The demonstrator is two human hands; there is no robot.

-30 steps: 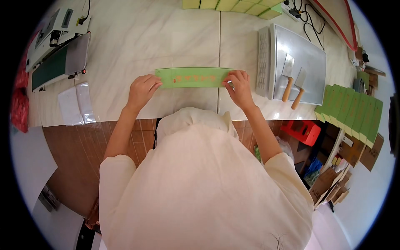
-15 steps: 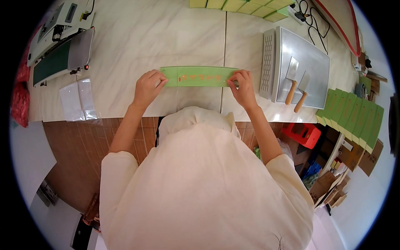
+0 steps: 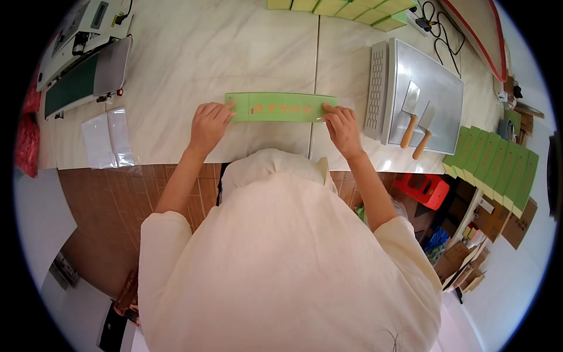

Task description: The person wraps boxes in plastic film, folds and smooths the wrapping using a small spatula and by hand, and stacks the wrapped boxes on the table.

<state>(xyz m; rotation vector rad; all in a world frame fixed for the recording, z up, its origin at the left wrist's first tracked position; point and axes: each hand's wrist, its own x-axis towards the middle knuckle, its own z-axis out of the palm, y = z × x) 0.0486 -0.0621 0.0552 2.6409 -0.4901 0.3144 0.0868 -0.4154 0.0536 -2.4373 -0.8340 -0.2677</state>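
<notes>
A long, narrow green box (image 3: 281,108) with orange lettering and a small red mark lies lengthwise before me on the marbled table (image 3: 234,58). At its left end, my left hand (image 3: 211,123) is closed, fingers curled over the edge and thumb against the box. My right hand (image 3: 342,126) holds the opposite end, with a fingertip on the top face and the other fingers bent at the corner. The undersides of both grips are hidden.
To the right stands a metal-topped unit (image 3: 431,70) carrying two wooden-handled scrapers (image 3: 413,114). Green boxes (image 3: 492,164) are lined up beyond it, more green boxes (image 3: 340,8) at the back. On the left are a machine with a green belt (image 3: 73,91) and clear plastic bags (image 3: 107,138).
The fingers of my right hand have shifted, one now resting on the box's top face. My left fingers have moved slightly at their end. The box stays nearly in place.
</notes>
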